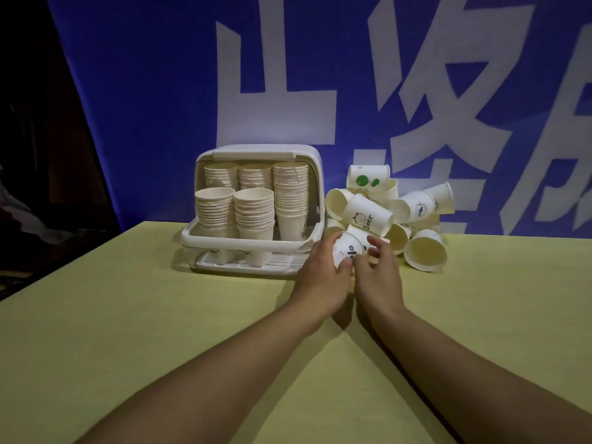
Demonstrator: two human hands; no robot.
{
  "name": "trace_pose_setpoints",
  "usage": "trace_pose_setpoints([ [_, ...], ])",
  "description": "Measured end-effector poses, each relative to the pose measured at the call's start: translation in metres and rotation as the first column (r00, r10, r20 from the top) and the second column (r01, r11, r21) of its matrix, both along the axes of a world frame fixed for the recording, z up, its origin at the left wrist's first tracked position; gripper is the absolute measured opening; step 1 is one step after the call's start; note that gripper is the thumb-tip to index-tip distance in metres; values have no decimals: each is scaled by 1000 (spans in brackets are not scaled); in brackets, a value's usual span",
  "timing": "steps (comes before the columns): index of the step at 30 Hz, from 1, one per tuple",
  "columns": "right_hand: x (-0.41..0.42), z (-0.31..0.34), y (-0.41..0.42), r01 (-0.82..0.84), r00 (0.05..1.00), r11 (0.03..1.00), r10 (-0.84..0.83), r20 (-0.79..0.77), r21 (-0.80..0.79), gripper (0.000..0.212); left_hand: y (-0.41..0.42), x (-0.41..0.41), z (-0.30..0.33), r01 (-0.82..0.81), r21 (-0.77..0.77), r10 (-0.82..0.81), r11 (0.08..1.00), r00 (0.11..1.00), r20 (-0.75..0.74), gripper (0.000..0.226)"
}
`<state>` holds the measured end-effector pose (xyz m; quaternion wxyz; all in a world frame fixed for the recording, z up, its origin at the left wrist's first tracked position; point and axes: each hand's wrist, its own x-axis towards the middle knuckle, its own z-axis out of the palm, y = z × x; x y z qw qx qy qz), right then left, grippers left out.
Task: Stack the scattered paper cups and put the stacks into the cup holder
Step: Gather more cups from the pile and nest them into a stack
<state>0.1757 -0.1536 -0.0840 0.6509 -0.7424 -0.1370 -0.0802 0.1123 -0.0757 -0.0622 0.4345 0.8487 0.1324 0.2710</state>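
- Held cup [347,251]: a white paper cup with dark printing lies on its side, just above the yellow table [160,315], between the two hands and at the near foot of the pile. Its long axis runs roughly left to right; which end is the mouth cannot be told, as the fingers cover both ends.
- Left hand [323,267]: fingers and thumb are curled round the left part of the held cup.
- Right hand [378,267]: its fingers are bent over the right part of the same cup, thumb raised above it; whether it truly clasps the cup or only touches it cannot be told.
- Pile of loose cups [390,213]: lying behind and to the right of the hands, tipped every way. One marked "Bear" [368,216] slants with its mouth up and to the left; one near cup [424,249] turns its open mouth toward the viewer.
- Cup holder [246,213]: a white box with its lid raised, standing left of the pile and just beside the left hand. It contains five upright stacks [253,213], mouths up.
- Blue banner [144,91]: hangs behind the table, bearing large white characters.
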Motion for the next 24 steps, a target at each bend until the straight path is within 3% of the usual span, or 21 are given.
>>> trace_pose_setpoints([
  [5,-4,9,-1,-72,972,949,136,-193,306,23,-5,12,-1,-55,-53,59,997,996,65,49],
  [10,-6,17,-7,-60,937,856,225,-267,513,24,-4,8,-2,-126,-136,137,983,988,75,48],
  [15,-10,21,-10,-68,933,848,240,-268,525,32,-2,2,-1,-142,-314,179,939,979,92,44],
  [19,-12,31,-20,-63,951,865,203,-234,497,30,-7,1,5,-151,-363,193,920,978,82,59],
  [24,5,44,-51,-138,955,920,223,-198,368,29,-19,5,10,86,-479,-57,874,995,76,90],
])
